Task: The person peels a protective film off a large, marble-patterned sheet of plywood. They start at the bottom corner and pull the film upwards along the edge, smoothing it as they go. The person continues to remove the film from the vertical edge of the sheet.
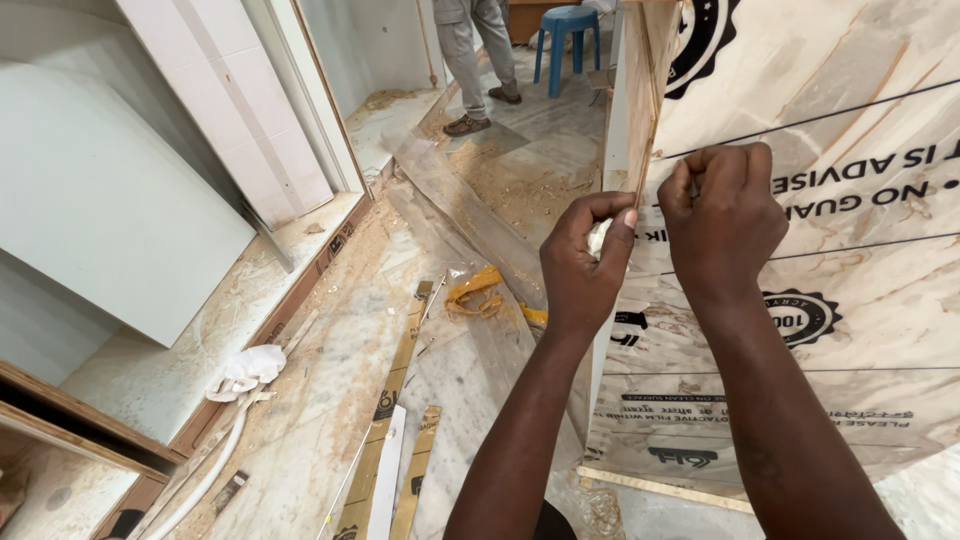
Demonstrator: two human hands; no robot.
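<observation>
Up close, both hands (pixel 655 235) pinch white film (pixel 598 238) at the board (pixel 860 300) edge.

Your left hand (pixel 583 265) and right hand (pixel 722 222) meet just beside each other at the near vertical edge of the tall upright board wrapped in printed protective film (pixel 830 300), which fills the right side and stands on the dusty marble floor (pixel 330 350). Between your left fingers (pixel 618 215) sits a small pale scrap (pixel 598 238). Left of the board, on the floor, lie narrow strips of peeled printed film (pixel 395 400); a crumpled yellow film piece (pixel 478 292) lies behind them. Farther left rests a crumpled white cloth (pixel 247 368), below a large flat panel leaning against the wall (pixel 100 200). Far behind, another person's legs (pixel 478 60) stand left of a blue plastic stool (pixel 567 40).
</observation>
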